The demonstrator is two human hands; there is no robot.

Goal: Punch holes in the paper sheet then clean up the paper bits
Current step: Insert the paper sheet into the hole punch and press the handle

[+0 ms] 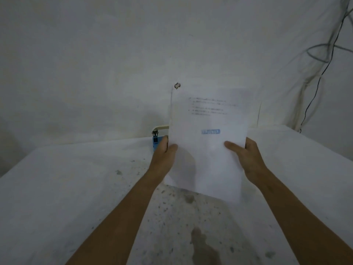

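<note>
I hold a white paper sheet [207,134] upright above the table with both hands. It carries a few lines of faint print and a blue stamp reading "REJECTED". My left hand [164,152] grips its lower left edge, thumb on the front. On the lower right edge sits my right hand [246,155], thumb also across the front. A blue hole punch [157,138] with a pale lever stands on the table behind the sheet, mostly hidden by the paper and my left hand.
The table [76,188] is covered in white cloth with grey specks and a dark stain [198,243] near me. A white wall rises behind, with a small chipped spot [177,85]. Dark cables [322,60] hang at the right.
</note>
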